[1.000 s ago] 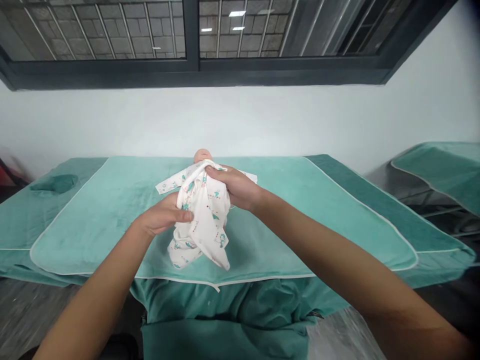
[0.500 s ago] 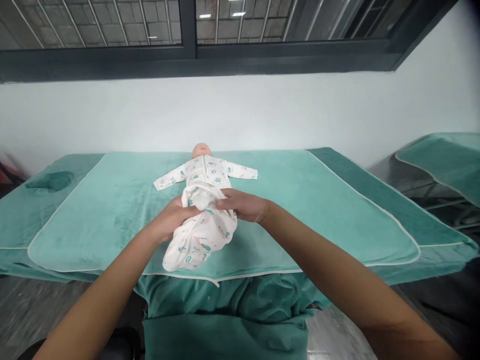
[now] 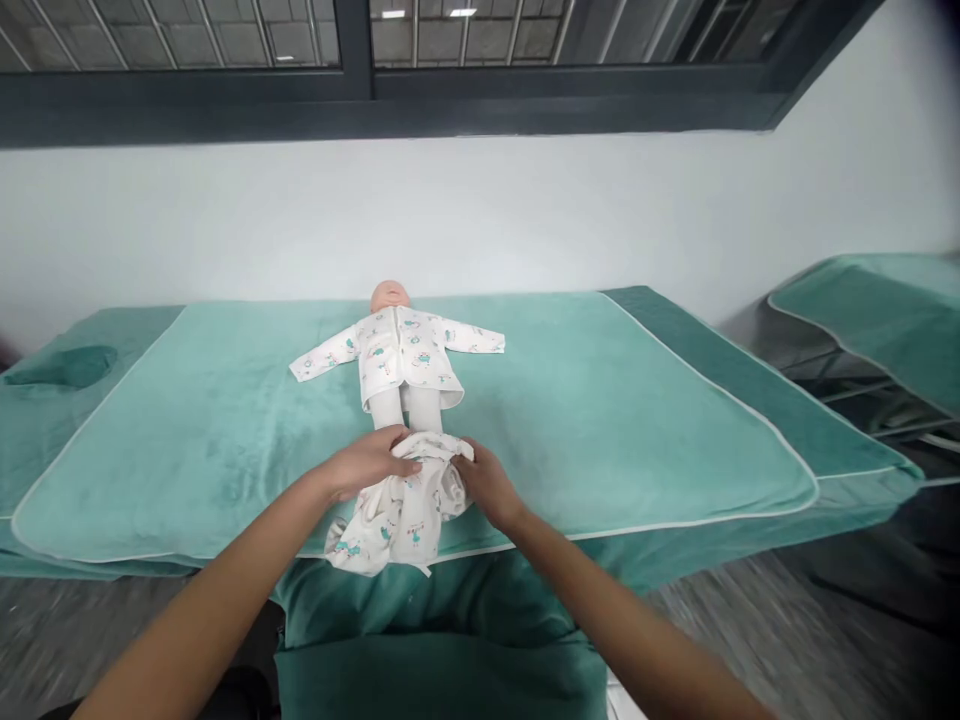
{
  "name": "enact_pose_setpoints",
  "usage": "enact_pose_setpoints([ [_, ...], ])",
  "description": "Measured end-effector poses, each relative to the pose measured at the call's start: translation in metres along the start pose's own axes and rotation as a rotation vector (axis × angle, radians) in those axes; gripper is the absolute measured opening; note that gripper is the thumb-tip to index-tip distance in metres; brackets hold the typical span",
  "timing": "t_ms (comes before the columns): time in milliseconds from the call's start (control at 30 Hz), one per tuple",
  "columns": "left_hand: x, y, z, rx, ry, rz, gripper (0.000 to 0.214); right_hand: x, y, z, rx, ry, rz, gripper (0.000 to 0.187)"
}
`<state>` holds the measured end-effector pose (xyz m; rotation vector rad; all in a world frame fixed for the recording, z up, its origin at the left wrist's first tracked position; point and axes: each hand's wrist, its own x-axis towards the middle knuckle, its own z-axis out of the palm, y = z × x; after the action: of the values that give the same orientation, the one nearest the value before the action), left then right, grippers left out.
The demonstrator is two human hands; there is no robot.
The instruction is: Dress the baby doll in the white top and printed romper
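Note:
A baby doll lies on its back on the green bed, its head toward the wall. It wears a white printed jacket with both sleeves spread out. Its white legs show below the hem. Around the lower legs bunch white printed baby trousers, which hang toward the near edge. My left hand is closed on the left side of the waistband, thumb on top. On the right side, my right hand pinches the same waistband. The doll's feet are hidden in the cloth.
A light green cover with pale piping lies over the darker green bed sheet. At the left end is a dark green hollow or cushion. Another green-covered bed stands at right. Behind are a white wall and a barred window.
Both hands have moved down toward me with the trousers, from the doll's waist to its lower legs. The jacket hem and white legs have come into sight.

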<state>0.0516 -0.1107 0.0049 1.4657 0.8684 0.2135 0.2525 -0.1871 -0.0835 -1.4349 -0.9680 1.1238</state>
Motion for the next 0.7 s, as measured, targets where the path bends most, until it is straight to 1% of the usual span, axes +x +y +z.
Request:
enact_pose_setpoints([
  [67,0.012,-0.004,0.006,0.187,0.088,0.071,0.044,-0.001,0.008,0.003,-0.171,0.088,-0.067,0.014],
  [167,0.024,-0.01,0.014,0.373,0.171,0.162,0.032,-0.004,0.012,0.011,-0.298,0.169,-0.099,0.011],
  [233,0.027,-0.011,0.017,0.406,0.195,0.19,0.026,-0.006,0.012,0.016,-0.329,0.205,-0.09,0.012],
  [300,0.026,-0.009,0.019,0.387,0.188,0.192,0.027,-0.008,0.012,0.021,-0.315,0.223,-0.07,0.013],
  [333,0.025,-0.006,0.02,0.353,0.168,0.186,0.03,-0.009,0.011,0.022,-0.283,0.232,-0.06,0.014],
  [400,0.019,-0.001,0.02,0.224,0.102,0.158,0.037,-0.01,0.01,0.022,-0.153,0.231,-0.052,0.014],
  [500,0.01,0.004,0.015,-0.07,-0.088,0.116,0.049,-0.008,0.006,0.018,0.086,0.208,-0.084,0.016],
  [567,0.007,0.005,0.007,-0.198,-0.22,0.116,0.062,-0.003,0.004,0.017,0.149,0.221,-0.125,0.019],
  [633,0.008,0.005,0.0,-0.219,-0.29,0.135,0.074,0.006,0.004,0.017,0.136,0.276,-0.156,0.021],
  [700,0.013,0.008,-0.004,-0.171,-0.272,0.167,0.073,0.018,0.004,0.019,0.101,0.326,-0.17,0.02],
])
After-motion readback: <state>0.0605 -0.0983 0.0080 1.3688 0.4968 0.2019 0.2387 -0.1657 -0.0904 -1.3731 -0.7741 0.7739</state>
